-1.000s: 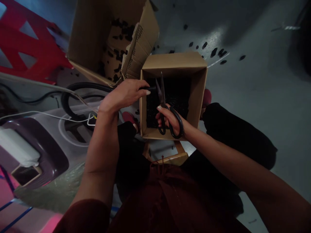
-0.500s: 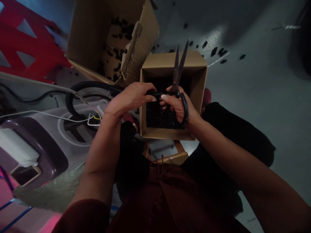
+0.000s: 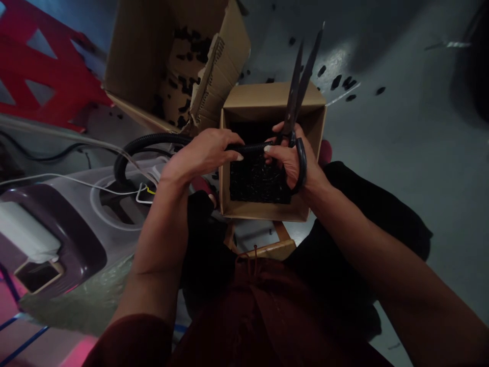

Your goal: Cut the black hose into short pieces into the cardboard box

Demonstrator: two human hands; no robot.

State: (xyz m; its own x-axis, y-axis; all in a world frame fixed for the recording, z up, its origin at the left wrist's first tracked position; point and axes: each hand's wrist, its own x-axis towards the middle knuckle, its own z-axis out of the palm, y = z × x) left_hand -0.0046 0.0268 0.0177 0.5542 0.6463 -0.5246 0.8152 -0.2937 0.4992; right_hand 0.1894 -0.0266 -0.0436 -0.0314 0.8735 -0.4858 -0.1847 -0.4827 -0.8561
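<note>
Scissors [image 3: 293, 99] and right hand [image 3: 296, 160] have shifted away from the left hand [image 3: 208, 149] over the last half second, and a longer stretch of black ribbed tube [image 3: 252, 148] now shows between the two hands. From where I stand, the right hand's grip is closed around the scissors' dark handles, while its thumb and fingertips also pinch the tube's end. The blades point up and away from the person, slightly parted. The left hand's grip is closed about the tube further back, thumb on the near side and fingers on the far side.

That stretch of tube hangs over the smaller cardboard box [image 3: 273, 95], whose bottom is covered with black pieces [image 3: 255, 181]. Behind the left hand the tube bends in a loop, down to the round opening of a pale tub [image 3: 76, 196]. Just beside the smaller box stands a larger cardboard box [image 3: 231, 63] with a torn edge and dark bits scattered inside; more bits lie on the grey floor [image 3: 412, 142].
</note>
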